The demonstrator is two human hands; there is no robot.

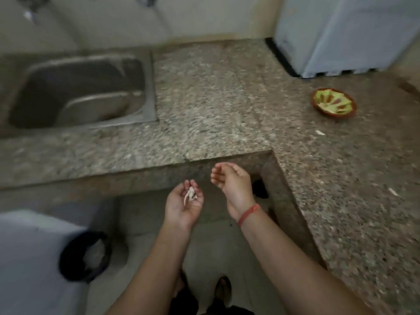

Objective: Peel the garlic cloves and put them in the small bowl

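Note:
My left hand (185, 202) is cupped palm up below the counter's front edge, with pale garlic skins (189, 194) lying in it. My right hand (229, 178) hovers just to its right, palm turned inward, fingers loosely curled and holding nothing; a red band circles its wrist. The small bowl (333, 103), brown outside with a green and red pattern inside, stands far off on the right arm of the granite counter (216, 98). Whether cloves lie in it I cannot tell. Two pale scraps (320, 132) (393, 192) lie on the counter near the bowl.
A steel sink (79, 89) is set into the counter at the left. A pale blue appliance (345, 32) stands at the back right corner. On the floor at lower left are a black bin (85, 255) with white contents and a whitish object (27, 258). My feet show at the bottom.

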